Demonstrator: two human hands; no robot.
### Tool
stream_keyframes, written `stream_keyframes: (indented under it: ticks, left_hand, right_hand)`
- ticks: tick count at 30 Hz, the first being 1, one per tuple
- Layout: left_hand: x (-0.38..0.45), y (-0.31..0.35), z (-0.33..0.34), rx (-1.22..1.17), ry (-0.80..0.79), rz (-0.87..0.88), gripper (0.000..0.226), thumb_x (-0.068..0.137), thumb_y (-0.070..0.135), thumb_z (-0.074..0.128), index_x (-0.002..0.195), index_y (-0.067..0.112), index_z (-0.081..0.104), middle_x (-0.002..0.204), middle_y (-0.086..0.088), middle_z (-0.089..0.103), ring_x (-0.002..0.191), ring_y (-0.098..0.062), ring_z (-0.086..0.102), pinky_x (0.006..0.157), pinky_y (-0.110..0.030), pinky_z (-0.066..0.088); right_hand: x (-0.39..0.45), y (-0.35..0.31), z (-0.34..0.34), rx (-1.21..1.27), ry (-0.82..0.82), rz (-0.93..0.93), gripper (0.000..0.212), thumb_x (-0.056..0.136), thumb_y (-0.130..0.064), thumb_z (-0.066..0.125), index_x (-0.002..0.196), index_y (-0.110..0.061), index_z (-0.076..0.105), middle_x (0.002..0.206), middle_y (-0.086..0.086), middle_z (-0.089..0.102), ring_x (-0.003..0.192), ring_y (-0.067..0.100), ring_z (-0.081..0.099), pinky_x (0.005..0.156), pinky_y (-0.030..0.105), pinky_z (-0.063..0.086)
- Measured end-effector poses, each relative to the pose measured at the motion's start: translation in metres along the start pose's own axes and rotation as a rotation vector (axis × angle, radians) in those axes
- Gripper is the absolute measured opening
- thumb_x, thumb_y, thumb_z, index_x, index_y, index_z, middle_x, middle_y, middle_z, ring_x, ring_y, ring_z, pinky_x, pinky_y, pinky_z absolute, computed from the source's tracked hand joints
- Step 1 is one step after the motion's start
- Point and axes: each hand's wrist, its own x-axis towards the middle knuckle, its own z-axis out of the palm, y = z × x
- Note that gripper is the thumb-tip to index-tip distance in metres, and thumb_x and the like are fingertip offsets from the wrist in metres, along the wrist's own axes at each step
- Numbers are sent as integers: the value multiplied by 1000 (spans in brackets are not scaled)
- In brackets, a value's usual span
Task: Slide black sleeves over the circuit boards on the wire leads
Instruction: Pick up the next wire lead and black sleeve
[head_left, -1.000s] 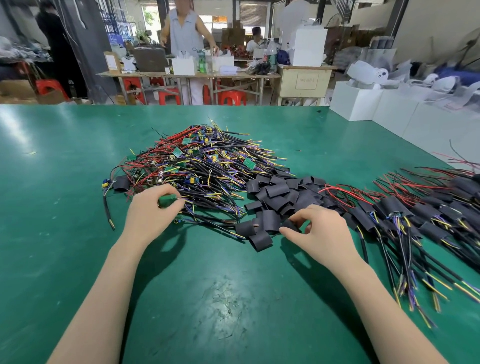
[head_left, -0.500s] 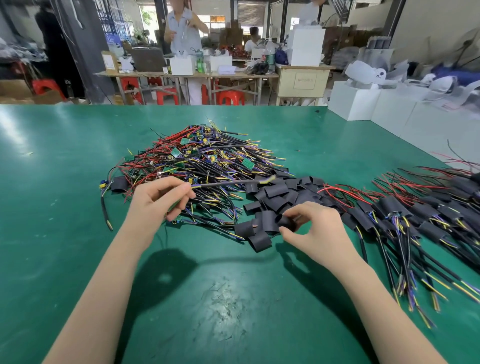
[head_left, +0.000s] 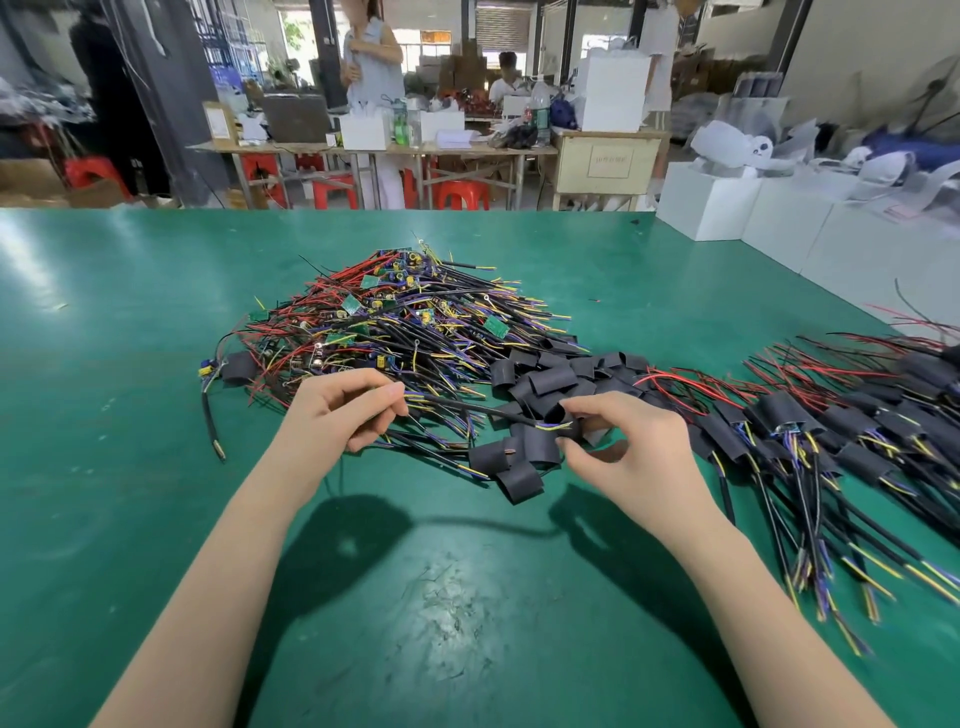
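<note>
Green mat (head_left: 156, 519), L hand (head_left: 343, 410) pinching cable (head_left: 467, 407), tubular sleeve (head_left: 558, 413)

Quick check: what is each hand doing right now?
Left hand: pinches thin black cable lead.
Right hand: holds short black tube sleeve.

Matt black sleeves (head_left: 519, 480) lie on a scuffed, glossy green table (head_left: 441, 597).

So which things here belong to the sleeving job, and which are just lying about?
Job:
left hand holding black lead
right hand at loose sleeves
unsleeved boards pile
sleeved leads

Lying about:
white boxes
red stools
</note>
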Motion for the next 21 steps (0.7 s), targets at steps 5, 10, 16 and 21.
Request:
stream_keyframes:
  ticks: [5,10,16,21]
  left_hand:
    - [1,0,-1,-66,39,-34,22,86,23,66,69,9,68,53,0,48,46,-15,31,45,-19,23]
    - [0,0,-3,-69,59,-24,23,90,18,63,71,6,68,53,-2,49,46,-16,31,45,-17,26]
    - [2,-2,-3,-61,100,-43,26,92,12,59,68,9,69,53,-2,51,45,-14,33,43,-16,24]
    - [3,-4,-7,-55,105,-36,26,93,12,58,70,7,68,53,-2,50,44,-15,32,43,-17,25]
  right_hand:
    - [0,1,-2,16,0,-26,33,70,2,75,101,-10,71,84,-11,62,73,3,56,65,26,53]
    - [0,0,-3,17,6,-37,33,71,1,74,102,-9,70,86,-12,61,72,3,57,67,31,55]
    - [0,-1,-4,45,-9,-69,33,72,1,73,104,-9,69,88,-6,66,76,8,60,69,36,56]
    - [0,-2,-5,40,-17,-73,34,72,2,73,104,-10,69,89,-3,67,75,7,59,70,29,55]
